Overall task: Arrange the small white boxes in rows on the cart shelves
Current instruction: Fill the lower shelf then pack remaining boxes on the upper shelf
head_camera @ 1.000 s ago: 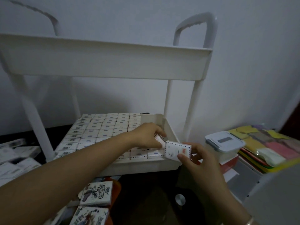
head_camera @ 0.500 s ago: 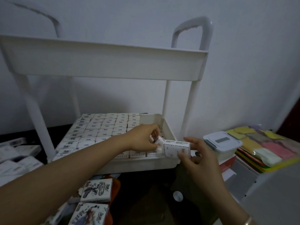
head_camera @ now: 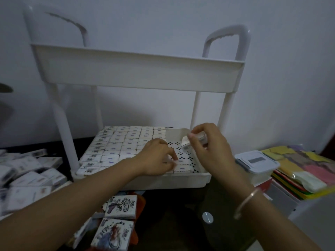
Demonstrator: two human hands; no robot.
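A white two-tier cart [head_camera: 137,75] stands against the wall. Its lower shelf [head_camera: 163,180] holds several rows of small white boxes [head_camera: 125,144], laid flat; the right strip shows bare perforated floor [head_camera: 183,153]. My left hand [head_camera: 157,156] rests on the front rows, fingertips pressing a small box [head_camera: 181,162] at the edge of the bare strip. My right hand [head_camera: 208,142] hovers above the shelf's right side, fingers closed on a few white boxes [head_camera: 188,144].
A heap of loose white boxes [head_camera: 27,171] lies on the floor at left. Illustrated packs [head_camera: 121,207] lie below the cart. A lidded plastic container [head_camera: 257,163] and a stack of coloured sheets [head_camera: 304,171] sit at right. The upper shelf overhangs the lower one.
My right hand has risen from the shelf's front corner to above the right side with its boxes. My left hand has dropped onto the front rows and presses a box there.
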